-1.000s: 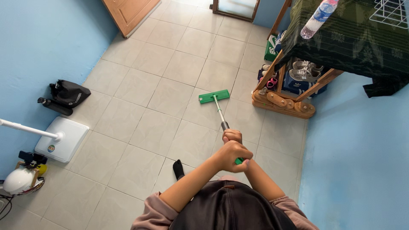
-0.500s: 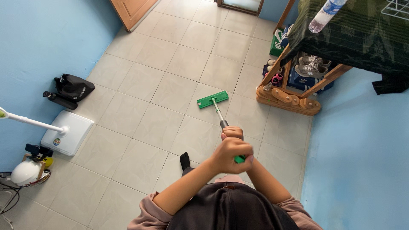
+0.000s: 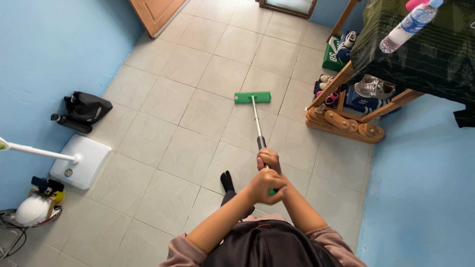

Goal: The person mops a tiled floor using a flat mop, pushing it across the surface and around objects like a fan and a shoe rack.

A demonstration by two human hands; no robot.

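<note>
I am seeing my left hand [image 3: 267, 185] wrapping tight around the green top end of one mop [image 3: 256, 118] and my right hand [image 3: 268, 159] closing on the shaft just ahead, stacked so the long handle is slanting forward. Its single green pad is lying flat on the tiled floor [image 3: 188, 148], near one wooden rack [image 3: 346, 123] that is keeping several shoes, at least two pairs, off the tiles

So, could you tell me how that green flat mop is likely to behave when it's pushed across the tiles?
The mop probably glides easily, since its flat head lies flush on smooth tiles. The thin pole looks stiff and light. Both hands, left hand and right hand, grip near the top, so the head may twist sideways.
</note>
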